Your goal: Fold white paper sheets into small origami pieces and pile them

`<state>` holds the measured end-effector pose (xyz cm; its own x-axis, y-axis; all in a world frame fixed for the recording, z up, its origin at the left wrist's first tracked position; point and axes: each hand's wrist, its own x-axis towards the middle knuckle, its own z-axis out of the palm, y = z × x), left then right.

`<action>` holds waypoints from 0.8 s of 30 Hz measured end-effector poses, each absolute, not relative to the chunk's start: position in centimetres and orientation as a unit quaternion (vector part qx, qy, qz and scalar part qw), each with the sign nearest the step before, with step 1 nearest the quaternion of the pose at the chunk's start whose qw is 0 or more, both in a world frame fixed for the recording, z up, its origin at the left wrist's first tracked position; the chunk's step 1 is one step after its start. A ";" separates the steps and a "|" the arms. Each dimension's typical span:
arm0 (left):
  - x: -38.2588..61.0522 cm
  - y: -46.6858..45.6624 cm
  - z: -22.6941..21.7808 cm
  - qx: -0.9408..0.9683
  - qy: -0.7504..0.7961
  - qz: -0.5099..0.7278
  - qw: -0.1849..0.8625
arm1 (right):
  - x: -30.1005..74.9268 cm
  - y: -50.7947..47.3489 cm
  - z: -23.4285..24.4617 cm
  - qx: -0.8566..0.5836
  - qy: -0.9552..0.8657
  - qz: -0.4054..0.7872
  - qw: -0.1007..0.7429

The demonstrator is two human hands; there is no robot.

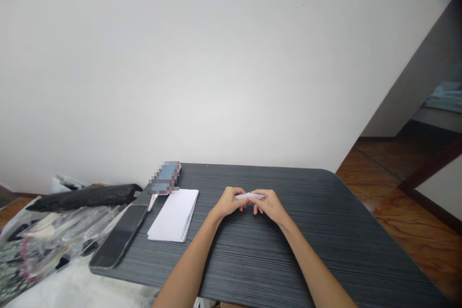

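Note:
Between my two hands is a small folded piece of white paper (249,196), held just above the dark table (252,260). My left hand (231,200) pinches its left end, thumb on the near side and fingers curled behind. At the right end, my right hand (267,203) grips it the same way, and the thumbs almost meet in the middle. Part of the paper is hidden by the fingers. To the left of my left hand lies a stack of white paper sheets (173,216), its edges slightly uneven.
A smartphone (119,238) lies along the table's left edge. Behind the sheets is a blurred-out item (165,178), with a small white object (153,201) near it. Plastic bags (79,226) and a black wrapped bundle (90,196) lie left of the table. A white wall (216,67) stands behind.

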<state>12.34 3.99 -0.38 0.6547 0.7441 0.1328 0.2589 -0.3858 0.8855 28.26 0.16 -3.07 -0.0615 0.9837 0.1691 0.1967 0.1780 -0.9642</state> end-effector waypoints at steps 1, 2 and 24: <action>12.4 4.0 -0.4 0.791 0.312 0.264 0.456 | 28.2 0.1 -3.0 -0.490 -0.608 0.408 0.473; 12.4 4.0 -0.4 0.792 0.305 0.259 0.461 | 28.2 0.1 -3.0 -0.490 -0.613 0.406 0.469; 12.4 4.9 -2.2 0.725 0.280 0.274 0.567 | 30.3 -0.1 -2.7 -0.505 -0.652 0.362 0.434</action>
